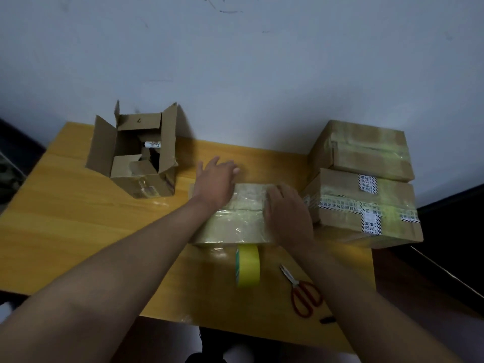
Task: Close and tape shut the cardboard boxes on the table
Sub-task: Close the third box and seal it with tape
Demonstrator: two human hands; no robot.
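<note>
A flat cardboard box (237,221), closed and covered with glossy tape, lies in the middle of the table. My left hand (216,183) lies flat on its far left part, fingers stretched over the far edge. My right hand (286,212) presses flat on its right side. A yellow tape roll (248,265) stands on edge just in front of this box. An open cardboard box (136,155) with raised flaps stands at the back left, with items inside. Two taped boxes are stacked at the right, the upper one (366,150) on the lower one (364,210).
Red-handled scissors (301,292) lie near the front right of the yellow wooden table (65,218). A small dark object (327,320) sits at the table's front edge. A pale wall rises behind the table. Dark floor shows at both sides.
</note>
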